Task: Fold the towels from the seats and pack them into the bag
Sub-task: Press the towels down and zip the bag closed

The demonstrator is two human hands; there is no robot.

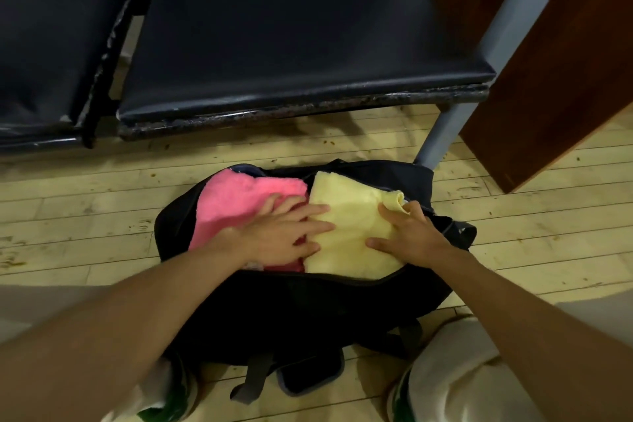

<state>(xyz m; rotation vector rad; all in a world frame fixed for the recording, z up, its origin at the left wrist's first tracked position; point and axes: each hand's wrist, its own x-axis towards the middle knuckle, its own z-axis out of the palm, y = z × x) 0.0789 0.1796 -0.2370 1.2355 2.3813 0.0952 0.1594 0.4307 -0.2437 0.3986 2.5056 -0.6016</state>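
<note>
- Both hands are down in the open black bag (301, 305), which sits on the wooden floor (75, 216) in the lower middle of the frame, its mouth gaping toward the camera.
- Two folded towels lie side by side inside: the pink towel (236, 202) on the frame's left, the yellow towel (346, 216) on the right, edges touching along a seam near the centre.
- The left hand (284, 233) lies flat, fingers spread and straight, right over that seam, pressing on both towels and gripping nothing.
- The right hand (411, 236) rests on the yellow towel's right edge, fingers loosely bent over the cloth beside a rolled-up corner at the bag's rim; it looks like pressing or tucking, not a firm pinch.
- The key relation: the yellow towel's long axis runs from the near rim up toward the seats, and it lies between the two hands, so each hand is already on it. The right hand is nearer that loose corner.
- My read: the towel wants pushing down and the corner tucking in before the bag can close.
- In the way: the bag's right rim and strap (455, 233) crowd the right hand closely.
- Above, the dark seats (291, 31) show no towels in the part I can see; a grey chair leg (442, 134) and a brown wooden panel (555, 62) stand at upper right, apart from the hands.
</note>
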